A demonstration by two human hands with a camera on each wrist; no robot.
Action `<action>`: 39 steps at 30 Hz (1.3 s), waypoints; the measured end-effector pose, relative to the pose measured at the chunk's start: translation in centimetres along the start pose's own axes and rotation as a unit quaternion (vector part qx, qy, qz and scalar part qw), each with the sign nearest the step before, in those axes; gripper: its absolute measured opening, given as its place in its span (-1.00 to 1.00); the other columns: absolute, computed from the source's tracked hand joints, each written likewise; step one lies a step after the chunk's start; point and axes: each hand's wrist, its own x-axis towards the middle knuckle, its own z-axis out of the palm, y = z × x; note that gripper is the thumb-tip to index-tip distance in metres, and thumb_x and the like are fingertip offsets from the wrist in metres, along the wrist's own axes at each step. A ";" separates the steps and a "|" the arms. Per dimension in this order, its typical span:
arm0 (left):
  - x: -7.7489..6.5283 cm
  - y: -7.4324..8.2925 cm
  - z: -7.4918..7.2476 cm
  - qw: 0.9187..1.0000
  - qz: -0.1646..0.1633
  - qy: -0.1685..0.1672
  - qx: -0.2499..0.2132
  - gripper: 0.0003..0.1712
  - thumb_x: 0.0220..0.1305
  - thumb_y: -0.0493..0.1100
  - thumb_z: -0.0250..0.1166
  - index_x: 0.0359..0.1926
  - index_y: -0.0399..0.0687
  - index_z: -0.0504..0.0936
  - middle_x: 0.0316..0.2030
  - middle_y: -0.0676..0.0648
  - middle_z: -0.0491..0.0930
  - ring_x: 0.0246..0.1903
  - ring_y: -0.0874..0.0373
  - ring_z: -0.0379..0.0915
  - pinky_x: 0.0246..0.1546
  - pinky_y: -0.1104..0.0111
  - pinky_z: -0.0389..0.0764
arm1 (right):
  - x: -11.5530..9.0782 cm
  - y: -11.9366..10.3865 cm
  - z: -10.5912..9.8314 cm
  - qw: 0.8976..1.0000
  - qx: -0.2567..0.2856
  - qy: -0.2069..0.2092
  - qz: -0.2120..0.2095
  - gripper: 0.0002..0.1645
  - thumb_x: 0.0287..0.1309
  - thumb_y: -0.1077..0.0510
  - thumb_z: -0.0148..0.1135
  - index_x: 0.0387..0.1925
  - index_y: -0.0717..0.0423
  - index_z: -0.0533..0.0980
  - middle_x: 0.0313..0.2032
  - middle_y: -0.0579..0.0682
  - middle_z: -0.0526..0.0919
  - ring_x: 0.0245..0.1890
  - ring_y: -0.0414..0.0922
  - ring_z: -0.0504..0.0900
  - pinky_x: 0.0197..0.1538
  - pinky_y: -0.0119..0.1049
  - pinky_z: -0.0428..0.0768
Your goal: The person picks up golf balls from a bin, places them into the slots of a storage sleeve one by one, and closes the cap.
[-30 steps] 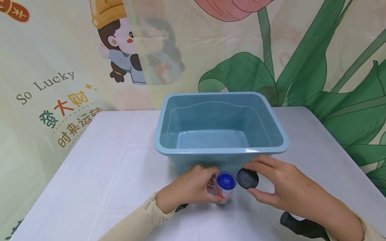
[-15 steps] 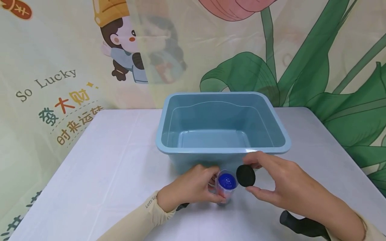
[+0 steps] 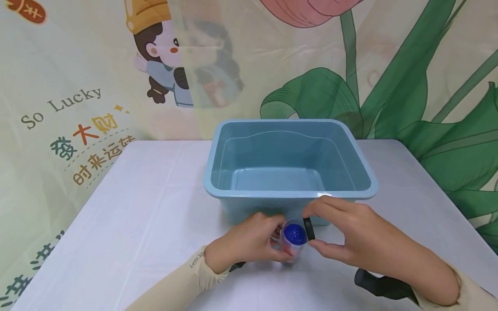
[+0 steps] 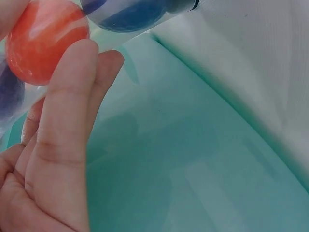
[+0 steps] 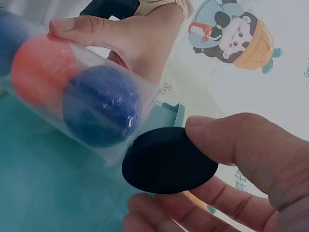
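My left hand [image 3: 249, 237] grips a clear plastic tube [image 3: 292, 252] in front of the blue basin. Inside it sit golf-ball-sized balls: a dimpled blue ball [image 5: 102, 106] at the open mouth, an orange-red ball [image 5: 43, 70] behind it, and another dark blue ball [image 5: 7, 43] further in. Thumb and fingers of my right hand [image 3: 354, 229] pinch a round black cap [image 3: 309, 229] by its rim. The cap stands edge-on right beside the tube's mouth in the head view. In the right wrist view its flat outer face shows and its edge overlaps the mouth.
A light blue plastic basin [image 3: 292, 194] stands just beyond both hands on the white-covered table [image 3: 163, 224]. Black wrist gear [image 3: 383, 285] sits under the right forearm. A printed cloth backdrop [image 3: 249, 56] hangs behind the table.
The right hand has turned the black cap from hollow side showing to edge-on and brought it left against the tube's mouth. The left hand keeps its grip on the tube; the view shifted slightly.
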 end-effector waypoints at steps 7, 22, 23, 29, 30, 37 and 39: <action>0.0 -0.2 0.0 1.000 0.005 0.001 -0.009 -0.51 0.09 -0.11 0.75 -0.10 -0.15 0.65 -0.23 -0.02 0.81 -0.26 0.44 0.69 -0.21 0.66 0.62 | 1.0 -0.2 0.2 0.999 0.016 -0.041 -0.021 -0.39 0.01 0.26 0.69 0.11 -0.06 0.65 0.05 -0.19 0.67 -0.12 -0.26 0.69 -0.17 -0.44 0.73; 0.0 -0.2 0.0 1.000 0.014 0.003 -0.012 -0.52 0.13 -0.12 0.71 -0.02 -0.11 0.67 -0.31 0.14 0.79 -0.28 0.51 0.65 -0.17 0.66 0.61 | 2.9 0.0 0.8 0.988 -0.026 -0.138 -0.061 -0.45 0.08 0.16 0.71 0.14 -0.04 0.73 0.07 -0.09 0.69 -0.01 -0.13 0.70 -0.07 -0.29 0.74; -0.1 -0.2 0.0 1.000 0.014 0.003 -0.013 -0.53 0.13 -0.12 0.71 -0.02 -0.11 0.67 -0.31 0.15 0.78 -0.28 0.51 0.65 -0.18 0.66 0.61 | 3.0 0.0 0.8 0.988 -0.028 -0.141 -0.063 -0.45 0.08 0.16 0.71 0.13 -0.03 0.73 0.06 -0.10 0.69 0.00 -0.13 0.71 -0.05 -0.28 0.74; -0.1 -0.2 0.0 1.000 0.009 0.005 -0.008 -0.53 0.12 -0.11 0.72 -0.04 -0.10 0.67 -0.28 0.13 0.75 -0.29 0.51 0.63 -0.20 0.66 0.60 | 3.5 0.0 0.8 0.984 -0.029 -0.162 -0.070 -0.46 0.05 0.17 0.73 0.11 -0.02 0.74 -0.01 -0.16 0.72 -0.03 -0.17 0.70 -0.03 -0.29 0.73; 0.0 -0.2 0.0 1.000 0.008 0.006 -0.007 -0.52 0.12 -0.11 0.72 -0.04 -0.10 0.67 -0.27 0.12 0.75 -0.29 0.51 0.63 -0.20 0.66 0.60 | 3.6 0.0 0.8 0.984 -0.028 -0.163 -0.073 -0.46 0.05 0.17 0.73 0.10 -0.02 0.74 -0.01 -0.17 0.73 -0.03 -0.18 0.70 -0.03 -0.29 0.73; 0.0 -0.2 0.0 1.000 0.005 0.005 -0.010 -0.48 0.12 -0.10 0.72 0.03 -0.12 0.68 -0.22 0.09 0.77 -0.27 0.49 0.64 -0.19 0.65 0.61 | 3.8 0.2 0.6 0.981 -0.012 -0.175 -0.079 -0.44 0.05 0.18 0.73 0.13 0.02 0.75 0.02 -0.16 0.77 0.04 -0.17 0.73 0.03 -0.26 0.75; 0.0 -0.2 0.0 1.000 0.006 0.005 -0.008 -0.47 0.12 -0.09 0.72 0.03 -0.12 0.68 -0.23 0.10 0.76 -0.28 0.49 0.64 -0.20 0.65 0.61 | 3.9 0.2 0.6 0.981 -0.007 -0.178 -0.076 -0.45 0.06 0.19 0.72 0.13 0.03 0.76 0.04 -0.16 0.77 0.06 -0.15 0.74 0.04 -0.24 0.75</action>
